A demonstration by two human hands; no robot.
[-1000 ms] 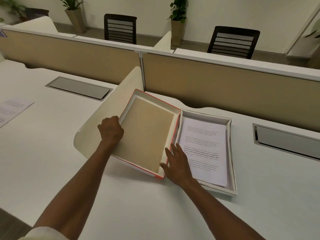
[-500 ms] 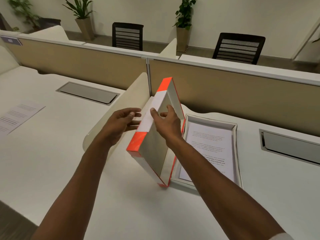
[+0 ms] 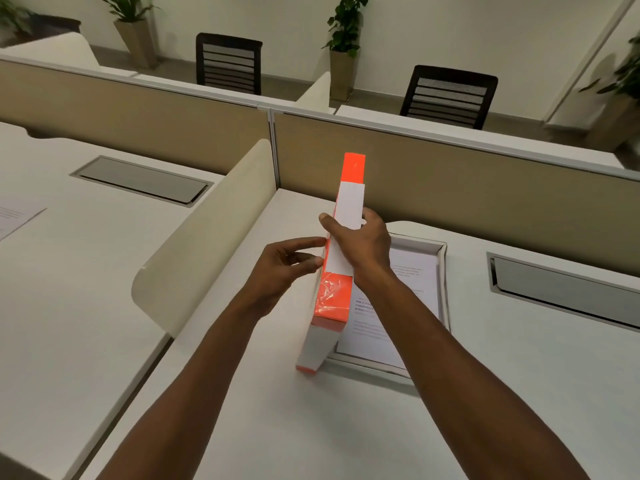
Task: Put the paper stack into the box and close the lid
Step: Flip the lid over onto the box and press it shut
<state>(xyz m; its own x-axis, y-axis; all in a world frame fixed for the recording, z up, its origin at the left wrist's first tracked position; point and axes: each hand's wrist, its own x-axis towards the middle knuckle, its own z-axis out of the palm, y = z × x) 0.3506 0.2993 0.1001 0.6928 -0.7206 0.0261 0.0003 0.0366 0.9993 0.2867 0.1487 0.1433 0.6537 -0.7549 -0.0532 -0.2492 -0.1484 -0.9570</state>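
**Student:** Standing on its edge like that, which way does the lid (image 3: 341, 271) lie from the hands?

**Instructor:** It rests on one long side along the left rim of the box (image 3: 444, 258), upright and seen almost edge-on. Its long axis runs away from the person, from the near lower corner on the bench (image 3: 277, 427) up to the far orange corner. The open box lies immediately to its right, so the hollow of the lid appears to face the box, though that face is hidden in this view.

**Student:** And how do the hands hold it?

**Instructor:** The right hand (image 3: 360, 247) is closed over the top edge at about mid-length, thumb on the left face and fingers wrapped down the right. The left hand (image 3: 284, 268) is half open, its fingertips touching the left face just below the right thumb; it presses and does not grip.

**Student:** Where is the paper stack (image 3: 398, 306)?

**Instructor:** Flat inside the box, printed side up, partly hidden behind the right forearm. That step looks complete.

**Student:** So what does closing depend on?

**Instructor:** In my judgement, on tipping the lid rightward about its lower edge. The right hand is nearer the box and would guide the descent; the left would push from behind. All four rims must meet squarely.
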